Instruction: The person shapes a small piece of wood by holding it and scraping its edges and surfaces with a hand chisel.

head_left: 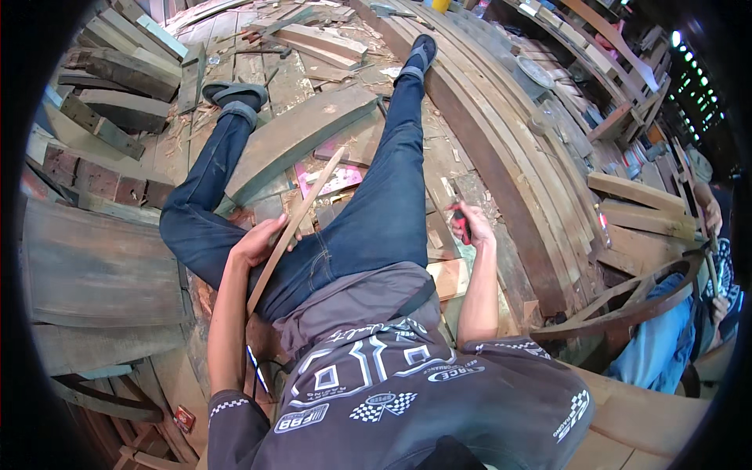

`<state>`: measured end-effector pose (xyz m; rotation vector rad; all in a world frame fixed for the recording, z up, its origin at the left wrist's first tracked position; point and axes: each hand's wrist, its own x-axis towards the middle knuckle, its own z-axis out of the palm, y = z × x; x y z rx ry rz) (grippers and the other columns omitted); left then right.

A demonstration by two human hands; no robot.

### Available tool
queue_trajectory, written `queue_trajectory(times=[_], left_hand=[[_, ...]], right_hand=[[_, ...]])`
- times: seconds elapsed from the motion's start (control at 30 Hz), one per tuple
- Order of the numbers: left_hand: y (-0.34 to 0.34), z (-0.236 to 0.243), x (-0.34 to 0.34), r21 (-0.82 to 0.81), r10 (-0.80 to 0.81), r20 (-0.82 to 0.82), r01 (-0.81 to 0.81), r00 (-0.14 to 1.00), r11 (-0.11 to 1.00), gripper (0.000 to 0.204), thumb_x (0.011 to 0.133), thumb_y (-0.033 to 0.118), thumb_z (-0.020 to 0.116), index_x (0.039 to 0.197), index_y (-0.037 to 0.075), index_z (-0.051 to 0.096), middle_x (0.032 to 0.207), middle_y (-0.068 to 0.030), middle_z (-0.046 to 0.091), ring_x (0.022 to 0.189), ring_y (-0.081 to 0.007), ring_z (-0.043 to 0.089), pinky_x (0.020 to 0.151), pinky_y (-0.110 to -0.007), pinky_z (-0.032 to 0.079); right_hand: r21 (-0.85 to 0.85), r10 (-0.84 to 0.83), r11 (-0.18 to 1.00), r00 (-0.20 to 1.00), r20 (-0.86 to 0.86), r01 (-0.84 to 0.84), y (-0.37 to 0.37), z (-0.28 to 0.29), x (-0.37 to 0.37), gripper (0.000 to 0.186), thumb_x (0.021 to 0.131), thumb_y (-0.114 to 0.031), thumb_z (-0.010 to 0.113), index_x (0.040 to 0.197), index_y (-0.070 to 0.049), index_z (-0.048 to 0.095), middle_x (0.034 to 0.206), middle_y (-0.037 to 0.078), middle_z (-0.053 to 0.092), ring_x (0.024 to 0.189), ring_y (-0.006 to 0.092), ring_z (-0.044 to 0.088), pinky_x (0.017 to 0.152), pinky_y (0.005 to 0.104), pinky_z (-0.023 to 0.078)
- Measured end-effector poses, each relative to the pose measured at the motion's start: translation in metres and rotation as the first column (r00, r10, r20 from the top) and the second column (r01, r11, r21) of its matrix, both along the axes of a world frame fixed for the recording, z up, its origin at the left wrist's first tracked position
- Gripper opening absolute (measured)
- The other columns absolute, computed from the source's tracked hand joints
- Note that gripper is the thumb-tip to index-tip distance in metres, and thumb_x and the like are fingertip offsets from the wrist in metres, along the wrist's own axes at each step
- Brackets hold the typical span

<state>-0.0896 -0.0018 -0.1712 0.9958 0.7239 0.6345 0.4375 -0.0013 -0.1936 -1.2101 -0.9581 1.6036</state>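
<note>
My left hand (pixel 262 239) is closed round a long, thin wooden strip (pixel 301 210). The strip slants across my lap, its narrow far end up between my legs and its near end beside my left forearm. Out to the right of my right thigh, my right hand (pixel 475 225) grips a small tool with a red handle (pixel 461 227). A slim part reaches forward from that handle; its exact kind is too small to tell. The tool and the strip are well apart. A thick curved timber (pixel 301 141) lies between my legs, beyond the strip.
Long curved planks (pixel 501 164) are stacked along my right. Dark timber blocks (pixel 129 70) and a wide board (pixel 102 266) lie to my left. Shavings and offcuts litter the plank floor. At far right, another person (pixel 666 337) sits by a curved wooden frame (pixel 650 301).
</note>
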Motion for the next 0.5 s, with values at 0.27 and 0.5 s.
queue_trajectory(times=[0.27,0.5], left_hand=[[-0.005,-0.001,-0.001,0.028,-0.001,-0.021,0.001,1.0,1.0,0.04,0.102,0.035,0.049,0.102,-0.002,0.065,0.09,-0.0051,0.065,0.075,-0.0125,0.059,0.073,-0.025,0.049],[-0.004,-0.003,0.0,0.019,0.013,-0.005,-0.013,1.0,1.0,0.038,0.102,0.034,0.05,0.102,-0.001,0.065,0.089,-0.005,0.066,0.074,-0.012,0.059,0.072,-0.024,0.048]], right_hand=[[-0.038,0.126,0.991,0.851,0.51,-0.125,0.013,-0.009,-0.002,0.041,0.096,-0.045,0.055,0.093,-0.005,0.063,0.056,0.002,0.049,0.044,0.0124,0.045,0.04,0.0267,0.032],[-0.014,-0.018,1.0,0.872,0.49,0.028,0.018,-0.003,-0.017,0.033,0.091,-0.034,0.067,0.079,-0.004,0.067,0.052,0.0,0.051,0.039,0.0071,0.041,0.036,0.024,0.029]])
